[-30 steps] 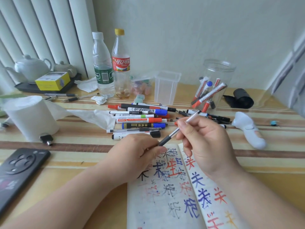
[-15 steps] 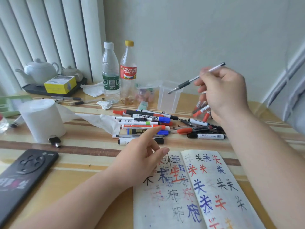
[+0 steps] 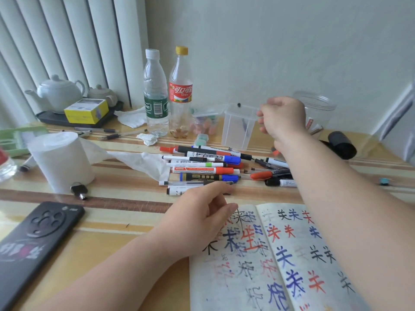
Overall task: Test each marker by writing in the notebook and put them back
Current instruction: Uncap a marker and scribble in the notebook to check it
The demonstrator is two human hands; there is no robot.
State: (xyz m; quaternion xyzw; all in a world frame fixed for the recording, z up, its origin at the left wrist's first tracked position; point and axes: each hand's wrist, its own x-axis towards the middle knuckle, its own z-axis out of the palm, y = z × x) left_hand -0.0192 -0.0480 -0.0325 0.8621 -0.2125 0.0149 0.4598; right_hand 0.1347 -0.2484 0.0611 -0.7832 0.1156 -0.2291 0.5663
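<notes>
The pen (image 3: 243, 125) stands near-upright in the clear container (image 3: 233, 136), far centre, dark end up. Your right hand (image 3: 284, 117), just right of it, is clenched and empty. Your left hand (image 3: 202, 221) rests relaxed on the notebook (image 3: 292, 254). The red-capped marker (image 3: 202, 169) reads "MARKER".

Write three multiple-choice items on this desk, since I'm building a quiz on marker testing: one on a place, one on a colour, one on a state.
1. The left hand rests on: A the phone; B the notebook; C the tissue roll.
2. The cap of the red-labelled bottle is: A yellow; B green; C black.
3. The notebook is: A shut; B open and blank; C open with characters written in it.

Answers: B, the hand lies over the notebook's left page; A, the cap is plainly yellow; C, both pages show black, red and blue characters.
</notes>
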